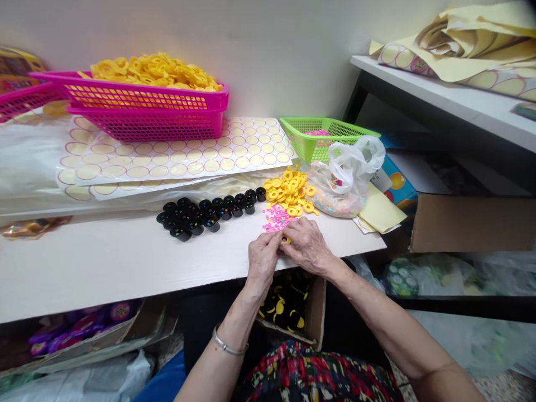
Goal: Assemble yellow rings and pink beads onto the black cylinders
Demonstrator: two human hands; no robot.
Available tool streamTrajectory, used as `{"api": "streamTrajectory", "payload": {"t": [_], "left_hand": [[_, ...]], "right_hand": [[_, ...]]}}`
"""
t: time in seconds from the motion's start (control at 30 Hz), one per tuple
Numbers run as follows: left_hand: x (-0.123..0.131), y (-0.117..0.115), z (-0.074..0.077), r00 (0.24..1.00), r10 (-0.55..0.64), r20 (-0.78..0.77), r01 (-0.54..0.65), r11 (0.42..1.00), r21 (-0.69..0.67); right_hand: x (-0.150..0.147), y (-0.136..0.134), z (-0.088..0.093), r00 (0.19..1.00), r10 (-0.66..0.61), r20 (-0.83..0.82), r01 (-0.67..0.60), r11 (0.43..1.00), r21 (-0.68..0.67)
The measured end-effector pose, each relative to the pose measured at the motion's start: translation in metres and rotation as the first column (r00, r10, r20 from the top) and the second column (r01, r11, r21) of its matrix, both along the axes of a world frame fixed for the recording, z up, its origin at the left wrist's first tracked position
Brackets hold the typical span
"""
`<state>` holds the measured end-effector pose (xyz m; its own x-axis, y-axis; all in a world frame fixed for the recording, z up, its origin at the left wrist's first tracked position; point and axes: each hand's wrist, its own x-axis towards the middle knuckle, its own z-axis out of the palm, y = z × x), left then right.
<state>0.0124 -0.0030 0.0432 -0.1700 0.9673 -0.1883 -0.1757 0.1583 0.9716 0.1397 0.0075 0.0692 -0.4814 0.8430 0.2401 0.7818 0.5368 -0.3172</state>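
My left hand (262, 262) and my right hand (309, 245) meet at the front edge of the white table (104, 262), both pinched on one small yellow ring piece (286, 240) between them. Just beyond my fingers lies a small heap of pink beads (276, 218). Behind that sits a pile of yellow rings (291, 192). To the left, several black caps (201, 215) stand in a cluster. Below my hands an open cardboard box (312, 315) holds black and yellow assembled pieces.
A pink basket (146, 109) heaped with yellow rings stands on sheets of round stickers (180, 153) at the back. A green basket (324, 137) and a clear plastic bag (345, 176) sit to the right. A shelf (452, 103) with paper rises at far right.
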Motion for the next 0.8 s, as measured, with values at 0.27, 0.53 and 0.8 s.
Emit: {"api": "streamTrajectory", "payload": {"t": [0.27, 0.53, 0.8], "left_hand": [[0.0, -0.001, -0.006, 0.999, -0.031, -0.04, 0.032, 0.999, 0.024], [0.0, -0.001, -0.003, 0.999, -0.04, -0.003, 0.04, 0.999, 0.014], [0.0, 0.001, -0.007, 0.999, -0.042, -0.017, 0.043, 0.999, 0.023]], "right_hand": [[0.002, 0.0, -0.014, 0.99, 0.025, -0.14, -0.016, 0.997, 0.069], [0.001, -0.003, -0.018, 0.993, 0.025, -0.119, -0.013, 0.994, 0.104], [0.002, -0.004, -0.019, 0.99, 0.026, -0.135, -0.012, 0.994, 0.105]]}}
